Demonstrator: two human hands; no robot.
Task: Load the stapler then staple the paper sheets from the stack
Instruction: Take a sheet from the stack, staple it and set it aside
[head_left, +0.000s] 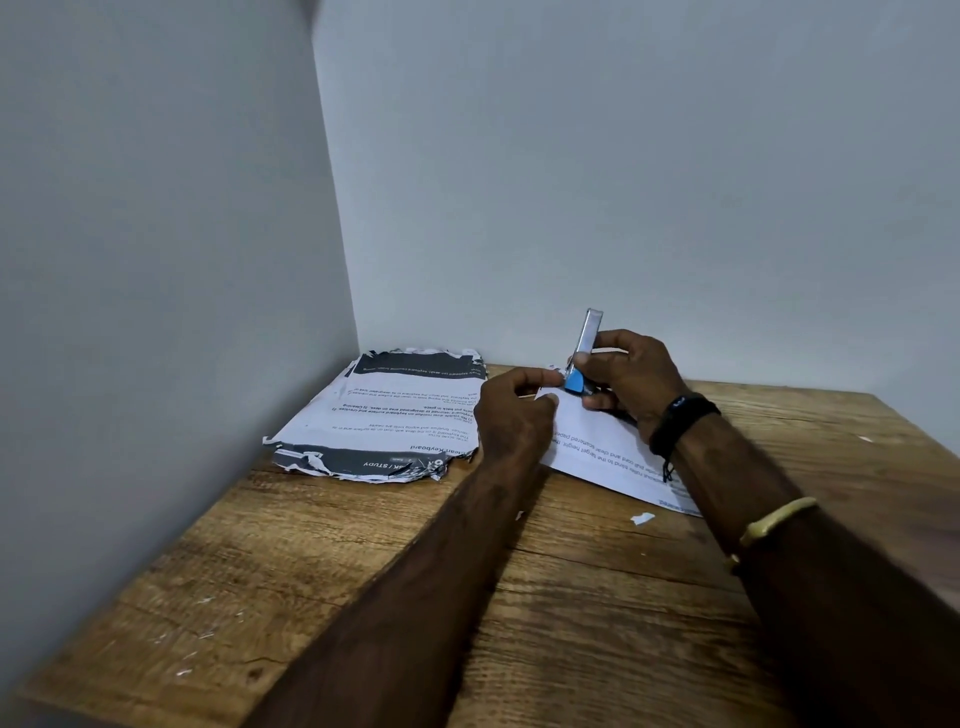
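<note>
A small blue stapler (575, 382) is gripped by my right hand (631, 382), with its metal top arm (591, 332) swung open and pointing up. My left hand (514, 410) has its fingertips pinched right at the stapler's blue end, on something too small to make out. Both hands hover over a white printed sheet (602, 452) lying on the wooden table (363, 571). A stack of printed paper sheets (389, 415) with torn, ragged edges lies to the left of my hands, in the corner by the wall.
Walls close the table in on the left and at the back. A small scrap of white paper (642, 518) lies on the wood near my right forearm. My right arm wears a dark wristband and a yellow bangle.
</note>
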